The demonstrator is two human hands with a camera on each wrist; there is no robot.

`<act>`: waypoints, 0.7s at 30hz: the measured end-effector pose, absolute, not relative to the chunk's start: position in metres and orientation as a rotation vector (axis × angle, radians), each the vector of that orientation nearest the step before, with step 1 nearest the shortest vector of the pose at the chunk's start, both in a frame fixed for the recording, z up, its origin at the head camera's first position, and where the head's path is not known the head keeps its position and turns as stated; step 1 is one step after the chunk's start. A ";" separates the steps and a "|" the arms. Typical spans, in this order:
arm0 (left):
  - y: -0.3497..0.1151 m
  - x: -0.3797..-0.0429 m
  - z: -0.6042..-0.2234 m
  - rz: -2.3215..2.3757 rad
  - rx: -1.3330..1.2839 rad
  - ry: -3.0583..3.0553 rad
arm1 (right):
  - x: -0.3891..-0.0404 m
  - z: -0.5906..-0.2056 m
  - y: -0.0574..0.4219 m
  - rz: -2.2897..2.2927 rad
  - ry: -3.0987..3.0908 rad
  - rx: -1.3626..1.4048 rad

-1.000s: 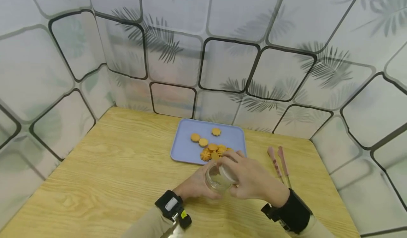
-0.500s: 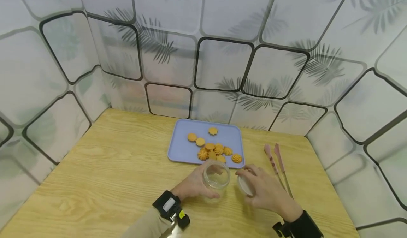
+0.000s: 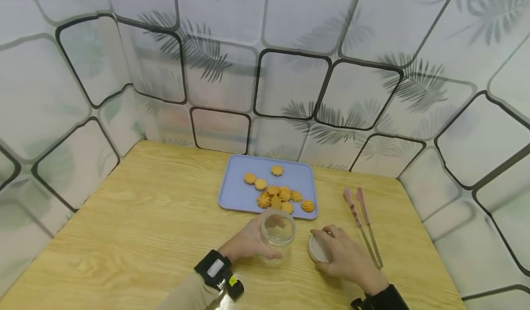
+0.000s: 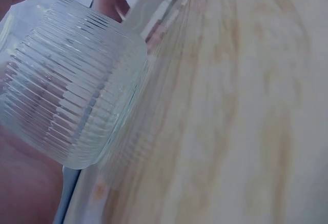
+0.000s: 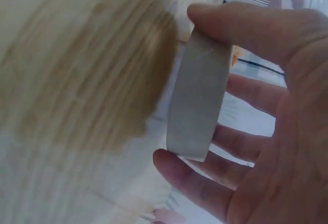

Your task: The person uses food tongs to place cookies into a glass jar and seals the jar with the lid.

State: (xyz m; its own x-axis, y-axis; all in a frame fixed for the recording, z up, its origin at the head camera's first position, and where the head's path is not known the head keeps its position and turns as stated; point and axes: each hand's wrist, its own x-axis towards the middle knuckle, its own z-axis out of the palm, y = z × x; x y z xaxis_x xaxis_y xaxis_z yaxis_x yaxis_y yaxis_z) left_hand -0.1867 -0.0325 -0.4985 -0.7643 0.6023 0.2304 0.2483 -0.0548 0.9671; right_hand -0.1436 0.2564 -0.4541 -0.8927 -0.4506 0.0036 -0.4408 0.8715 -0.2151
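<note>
My left hand (image 3: 251, 240) grips a clear ribbed glass jar (image 3: 278, 229) from its left side, just in front of the tray. The jar's mouth faces up without a lid, and its ribbed wall (image 4: 72, 80) fills the left of the left wrist view. To its right, my right hand (image 3: 345, 257) holds a round whitish lid (image 3: 319, 249) by the edge, low over the table. In the right wrist view the lid (image 5: 200, 96) shows edge-on between thumb and fingers. Golden cookies (image 3: 275, 195), piled and loose, lie on the blue tray (image 3: 236, 167) behind the jar.
Two long utensils with pink ends and metal shafts (image 3: 364, 227) lie on the table to the right of my right hand. A patterned curtain (image 3: 223, 84) closes off the back and sides of the wooden table (image 3: 136, 227).
The lid has come off the jar and moved right and down toward the table in my right hand. The jar stays in my left hand, now with its mouth upward.
</note>
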 end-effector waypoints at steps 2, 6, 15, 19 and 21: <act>-0.032 -0.187 -0.500 1.893 0.916 1.950 | -0.143 -0.457 0.258 -0.348 2.986 -0.715; -0.032 -0.188 -0.501 1.893 0.934 1.954 | -0.143 -0.460 0.259 -0.412 2.972 -0.739; -0.030 -0.190 -0.500 1.909 0.955 1.923 | -0.141 -0.462 0.259 -0.448 2.955 -0.673; -0.031 -0.188 -0.501 1.905 0.926 1.947 | -0.140 -0.464 0.259 -0.470 2.933 -0.647; -0.031 -0.189 -0.500 1.899 0.918 1.972 | -0.141 -0.463 0.260 -0.481 2.939 -0.631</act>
